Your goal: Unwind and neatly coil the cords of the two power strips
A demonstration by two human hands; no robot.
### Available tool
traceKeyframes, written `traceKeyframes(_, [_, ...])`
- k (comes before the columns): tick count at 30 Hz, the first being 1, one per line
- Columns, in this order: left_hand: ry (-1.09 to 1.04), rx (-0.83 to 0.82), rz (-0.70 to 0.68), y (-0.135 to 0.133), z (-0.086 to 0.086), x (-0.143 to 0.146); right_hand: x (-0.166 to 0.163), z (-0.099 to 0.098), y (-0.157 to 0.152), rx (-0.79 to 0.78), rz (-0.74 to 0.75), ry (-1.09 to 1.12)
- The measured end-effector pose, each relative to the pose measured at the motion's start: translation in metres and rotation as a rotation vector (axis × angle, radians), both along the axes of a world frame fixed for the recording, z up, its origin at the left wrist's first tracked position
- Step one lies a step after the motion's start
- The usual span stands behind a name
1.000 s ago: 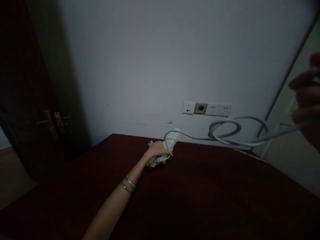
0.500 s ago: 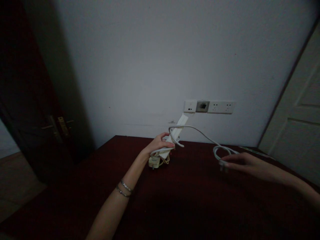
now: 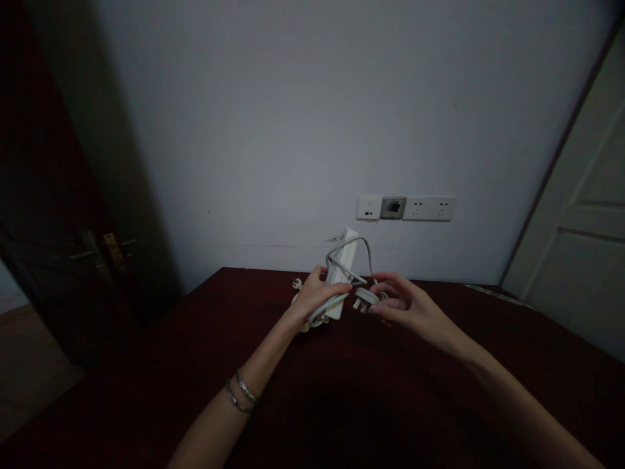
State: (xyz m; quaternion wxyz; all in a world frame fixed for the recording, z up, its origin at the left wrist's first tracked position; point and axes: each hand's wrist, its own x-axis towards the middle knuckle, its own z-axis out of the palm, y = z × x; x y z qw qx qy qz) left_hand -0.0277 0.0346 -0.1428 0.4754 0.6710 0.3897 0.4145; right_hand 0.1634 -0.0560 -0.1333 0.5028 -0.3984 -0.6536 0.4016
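Observation:
My left hand (image 3: 315, 296) is closed round a white power strip (image 3: 342, 260), held upright above the dark red table (image 3: 381, 404). Its white cord (image 3: 359, 251) is looped round the strip. My right hand (image 3: 403, 303) is right beside it, fingers pinching the cord's white plug (image 3: 365, 298) close to the strip. Two thin bracelets sit on my left wrist (image 3: 239, 394). A small pale object under my left hand is mostly hidden.
A row of wall sockets (image 3: 405, 208) is on the grey wall just above the table's far edge. A dark wooden door with a brass handle (image 3: 105, 251) stands at the left. A white door (image 3: 581, 215) is at the right.
My right hand has come in from the right, bringing the cord's end and plug up to the strip. The long loose loop of cord is gone, now wound on the strip.

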Motion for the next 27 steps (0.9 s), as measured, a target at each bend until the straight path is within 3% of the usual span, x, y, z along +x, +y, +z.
traceKeyframes(4, [0.046, 0.062, 0.036, -0.003, -0.001, 0.001, -0.006, -0.003, 0.012, 0.148, -0.161, -0.023])
traceKeyframes(9, [0.061, 0.143, 0.074, -0.013, 0.003, 0.0, -0.01, -0.008, 0.016, 0.525, -0.518, -0.22])
traceKeyframes(13, [0.04, 0.176, 0.052, -0.016, 0.003, -0.001, -0.016, -0.013, 0.016, 0.65, -0.621, -0.337])
traceKeyframes(21, [0.087, 0.295, 0.099, -0.014, -0.005, 0.001, -0.013, -0.017, 0.022, 0.79, -0.714, -0.449])
traceKeyframes(27, [0.134, 0.292, 0.045, -0.013, -0.01, 0.003, 0.007, -0.018, 0.031, 0.742, -0.448, -0.583])
